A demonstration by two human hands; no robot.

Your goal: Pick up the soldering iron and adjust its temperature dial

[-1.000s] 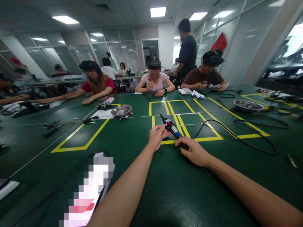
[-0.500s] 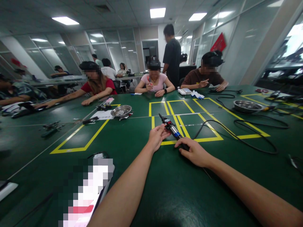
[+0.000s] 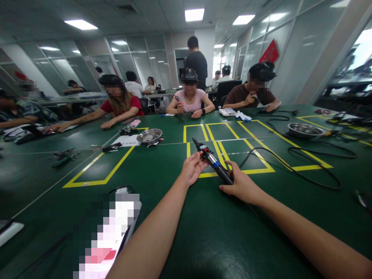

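- One slim tool [image 3: 223, 174] slants over the middle of the green tabletop [image 3: 209, 236], its dark tip pointing far and left, a blue band round its middle, the black handle towards the near right.
- The left hand [image 3: 192, 169] is palm up, thumb and fingertips closed lightly on the tool's red-and-black front part.
- The right hand [image 3: 242, 186] has thumb and fingers clasped around the handle's rear end; the two hands stand apart along the tool.
- Yellow tape outlines [image 3: 84, 185] mark the surface, left and right.
- To the right, a black cable [image 3: 258, 148] loops across.
- One steel bowl [image 3: 158, 132] sits far left, another bowl [image 3: 305, 136] far right.
- Across from us, a person in pink [image 3: 190, 99] sits facing this way.
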